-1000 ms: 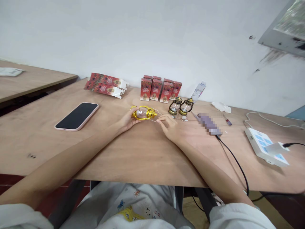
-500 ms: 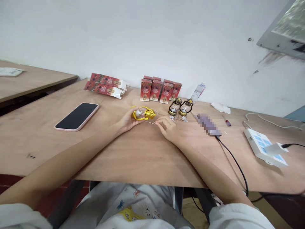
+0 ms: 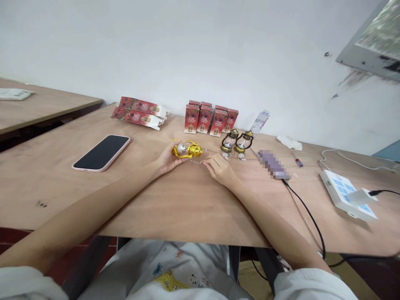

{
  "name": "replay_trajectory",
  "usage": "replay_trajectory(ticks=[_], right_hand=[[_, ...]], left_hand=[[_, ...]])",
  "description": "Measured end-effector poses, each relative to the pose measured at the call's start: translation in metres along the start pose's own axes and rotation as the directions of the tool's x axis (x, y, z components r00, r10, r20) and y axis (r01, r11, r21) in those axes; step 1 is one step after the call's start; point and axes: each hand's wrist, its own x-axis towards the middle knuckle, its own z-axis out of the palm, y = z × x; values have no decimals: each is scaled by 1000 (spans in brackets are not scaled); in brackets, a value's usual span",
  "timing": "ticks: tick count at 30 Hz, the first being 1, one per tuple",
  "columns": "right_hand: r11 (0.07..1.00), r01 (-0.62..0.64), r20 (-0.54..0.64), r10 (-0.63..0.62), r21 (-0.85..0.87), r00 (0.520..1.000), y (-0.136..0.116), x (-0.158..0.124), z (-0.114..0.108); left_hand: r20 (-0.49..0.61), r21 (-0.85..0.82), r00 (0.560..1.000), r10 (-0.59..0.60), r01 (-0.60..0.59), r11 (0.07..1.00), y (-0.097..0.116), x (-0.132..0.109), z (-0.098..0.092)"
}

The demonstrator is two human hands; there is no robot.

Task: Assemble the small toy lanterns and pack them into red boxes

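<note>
A small gold lantern (image 3: 195, 151) with a clear globe lies on its side above the table, its top pointing right. My left hand (image 3: 167, 160) is wrapped round its base. My right hand (image 3: 221, 170) is closed in a pinch on a thin wire handle (image 3: 197, 162) at the lantern's top. Whether both wire ends sit in the lantern is too fine to tell. To the right of my right hand stand two bronze-coloured lanterns, one (image 3: 229, 141) beside the other (image 3: 244, 142), with small wire handles and white tags in front.
Several red printed boxes (image 3: 204, 118) stand by the wall, with flattened boxes (image 3: 137, 116) to their left. A phone (image 3: 101, 153) lies at left. On the right are a bottle (image 3: 260, 121), tissue (image 3: 289, 142), screwdriver (image 3: 299, 161), blurred purple device (image 3: 273, 163) and power strip (image 3: 345, 193).
The gold lantern has turned slightly in my left hand, its top now facing more towards me. The wire handle has shifted a little; my right hand stays pinched on it.
</note>
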Motion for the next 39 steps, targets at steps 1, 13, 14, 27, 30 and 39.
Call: replay_trajectory(ticks=[1, 13, 14, 27, 30, 39], right_hand=[[1000, -4, 8, 4, 3, 1000, 0, 0, 0], [1000, 0, 16, 0, -6, 1000, 2, -2, 3], [1000, -12, 19, 12, 11, 1000, 2, -2, 3], [998, 27, 33, -25, -59, 999, 2, -1, 3], [997, 33, 43, -31, -69, 999, 1, -1, 3], [990, 31, 127, -14, -137, 992, 1, -4, 7]], left_hand=[[1, 2, 1000, 1, -1, 1000, 0, 0, 0], [15, 14, 1000, 20, -20, 1000, -2, 3, -2], [16, 18, 1000, 21, -21, 1000, -2, 3, -2], [13, 28, 1000, 17, -17, 999, -1, 0, 0], [16, 39, 1000, 26, -27, 999, -1, -2, 1], [82, 102, 996, 27, -35, 994, -5, 2, -2]])
